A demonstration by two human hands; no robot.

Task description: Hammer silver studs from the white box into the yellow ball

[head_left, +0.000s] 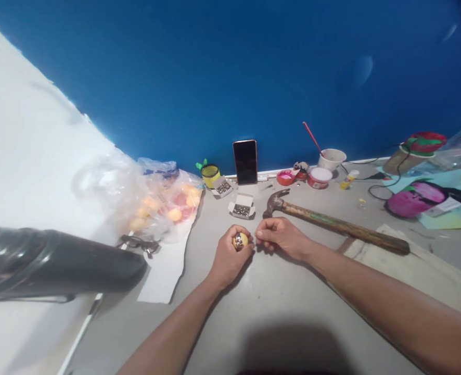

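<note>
Head view: your left hand (229, 256) grips a ball (240, 240), right hand (282, 237) pinched closed beside it; box (247, 199) of pins (241, 210) just beyond.

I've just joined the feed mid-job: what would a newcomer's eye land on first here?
At the centre of the grey table, the left hand grips a small yellow ball with shiny metal bits, the pinched right hand close beside it. Behind them lies a wooden-handled claw hammer, and a black phone stands against the vivid blue wall.
</note>
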